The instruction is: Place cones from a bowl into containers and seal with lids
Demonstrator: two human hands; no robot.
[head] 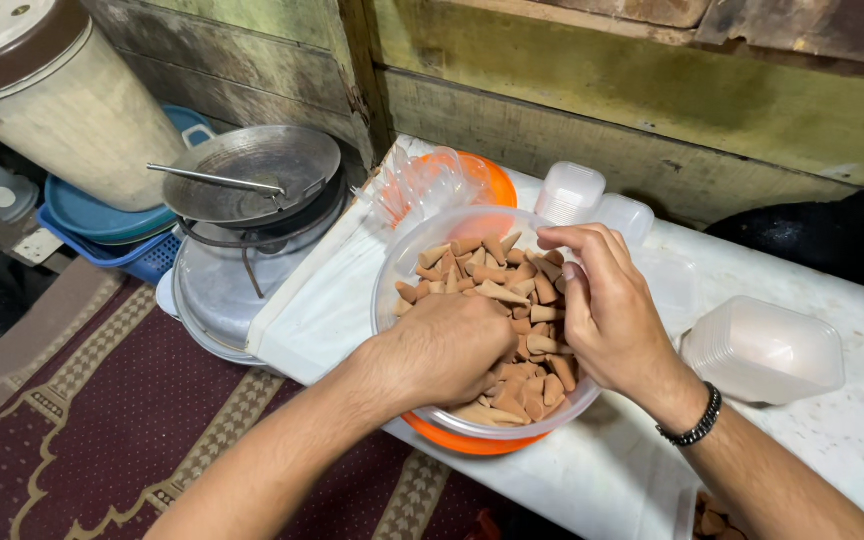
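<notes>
Stacked metal pans [252, 190] left; 1 stack of plastic lids [764, 350] right.

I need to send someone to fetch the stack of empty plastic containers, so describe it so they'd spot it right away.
Start at the white table and find the clear bowl of brown cone-shaped pieces that the left hand and right hand are in. To its right sits the stack of containers: translucent white, rounded rectangles nested together, lying on the table empty, bigger than the two small tubs behind the bowl.
</notes>
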